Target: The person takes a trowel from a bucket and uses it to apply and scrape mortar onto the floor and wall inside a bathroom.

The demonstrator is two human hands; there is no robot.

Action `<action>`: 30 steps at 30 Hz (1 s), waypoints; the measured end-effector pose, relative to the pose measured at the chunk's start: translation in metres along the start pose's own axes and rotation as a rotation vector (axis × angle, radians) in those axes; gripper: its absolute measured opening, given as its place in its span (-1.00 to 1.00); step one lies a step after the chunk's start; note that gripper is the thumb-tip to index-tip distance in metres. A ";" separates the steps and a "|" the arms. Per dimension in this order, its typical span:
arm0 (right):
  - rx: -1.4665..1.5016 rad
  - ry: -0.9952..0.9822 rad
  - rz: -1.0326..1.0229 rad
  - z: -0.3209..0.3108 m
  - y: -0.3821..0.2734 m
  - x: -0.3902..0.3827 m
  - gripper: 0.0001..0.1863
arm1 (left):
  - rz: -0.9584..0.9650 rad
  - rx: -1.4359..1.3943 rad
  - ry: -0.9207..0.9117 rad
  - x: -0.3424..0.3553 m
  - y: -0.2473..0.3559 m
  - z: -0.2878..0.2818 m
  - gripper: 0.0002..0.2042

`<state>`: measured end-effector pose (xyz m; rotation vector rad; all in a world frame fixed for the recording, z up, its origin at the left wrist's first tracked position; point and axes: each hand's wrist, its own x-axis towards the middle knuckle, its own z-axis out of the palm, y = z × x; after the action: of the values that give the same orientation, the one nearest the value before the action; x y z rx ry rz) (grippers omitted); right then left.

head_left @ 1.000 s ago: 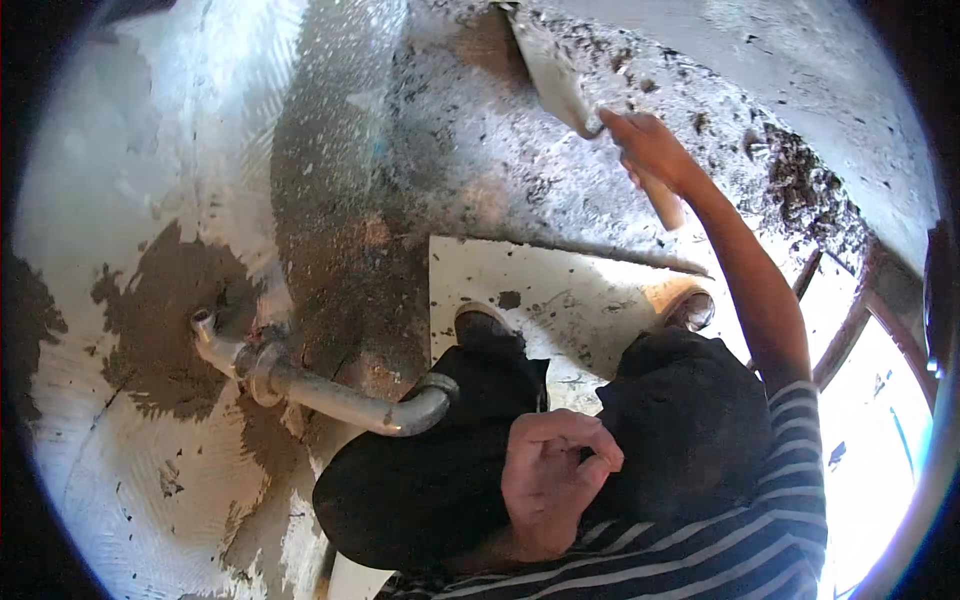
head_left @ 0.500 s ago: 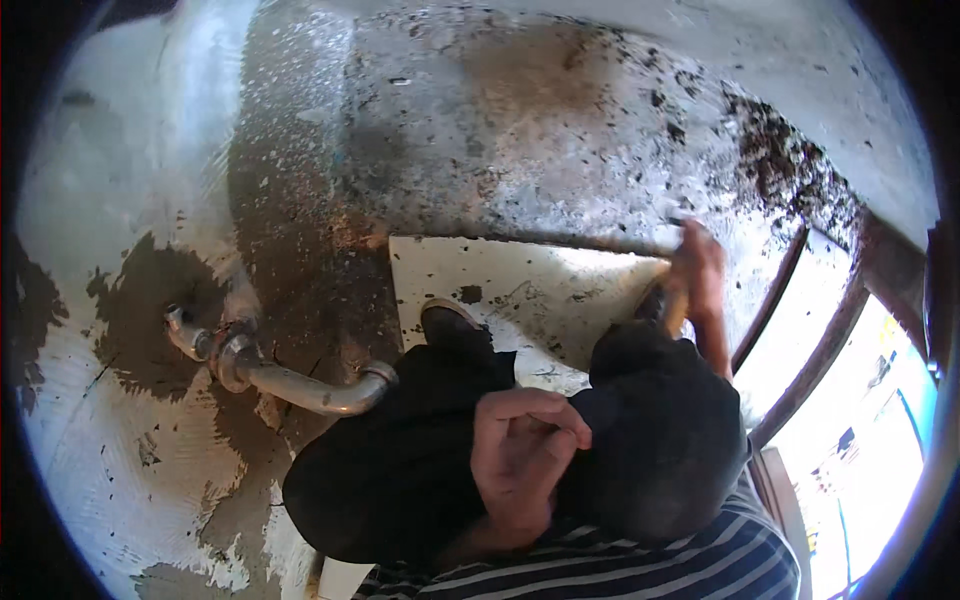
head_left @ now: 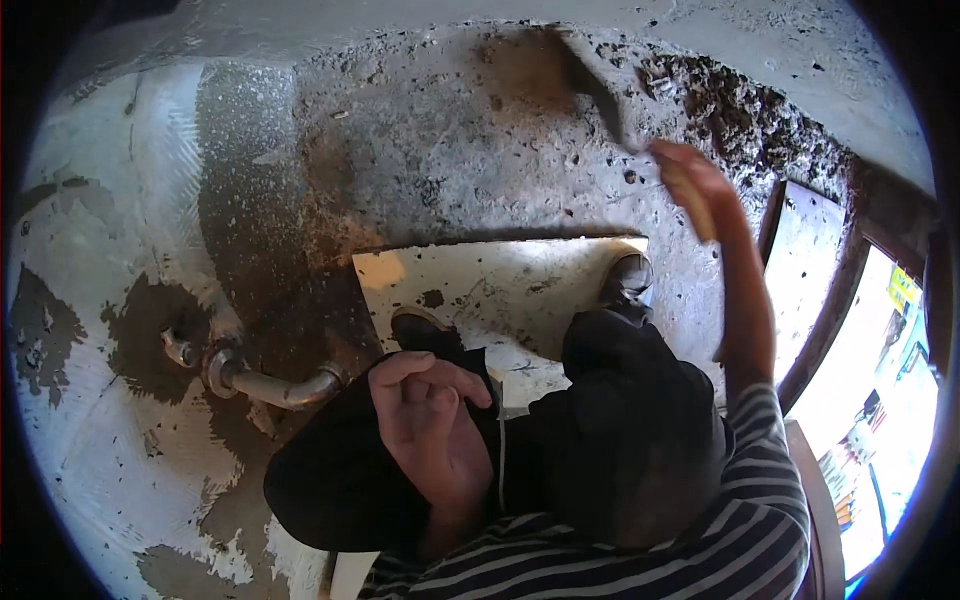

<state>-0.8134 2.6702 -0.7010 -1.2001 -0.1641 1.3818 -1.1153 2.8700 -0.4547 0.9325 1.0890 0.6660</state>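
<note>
My right hand (head_left: 690, 180) grips the wooden handle (head_left: 695, 210) of a flat-bladed trowel (head_left: 610, 110). The blurred blade reaches up over the speckled, dirt-crusted surface (head_left: 420, 150), near its top edge; whether it touches is unclear. My left hand (head_left: 430, 425) is in front of my dark-clothed legs (head_left: 625, 430), palm showing, fingers loosely bent and slightly apart with nothing visible in them. My shoes (head_left: 625, 280) rest on a dirt-spotted white board (head_left: 530, 260).
A bent metal pipe (head_left: 285, 390) sticks out at the left among damp mortar patches (head_left: 150, 330). A pale wall (head_left: 760, 50) runs along the top. A dark-framed opening (head_left: 850, 320) at the right is bright beyond its bars.
My right hand dropped toward my right knee, then rose again with the trowel. My left hand moved leftward and its curled fingers loosened. The view has shifted somewhat.
</note>
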 end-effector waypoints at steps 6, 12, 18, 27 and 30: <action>-0.204 0.714 0.218 -0.049 -0.013 -0.129 -0.69 | -0.037 -0.005 -0.123 -0.003 0.004 0.003 -0.69; -0.389 0.636 0.272 0.029 0.017 -0.123 -0.65 | -0.069 -0.025 -0.145 -0.008 0.002 0.008 -0.68; -0.760 -0.175 0.154 0.134 0.020 -0.023 -0.45 | -0.080 0.060 -0.297 -0.023 0.002 0.027 -0.68; -1.159 -0.025 -0.439 0.044 0.063 -0.012 -0.56 | 0.152 0.180 -0.165 -0.025 0.007 0.044 -0.66; -1.032 0.245 -0.135 -0.036 0.041 -0.058 -0.56 | 0.138 0.173 -0.200 -0.032 0.009 0.060 -0.65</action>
<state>-0.8306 2.5940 -0.7153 -2.1362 -0.8371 1.0018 -1.0703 2.8296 -0.4223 1.2058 0.9201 0.5831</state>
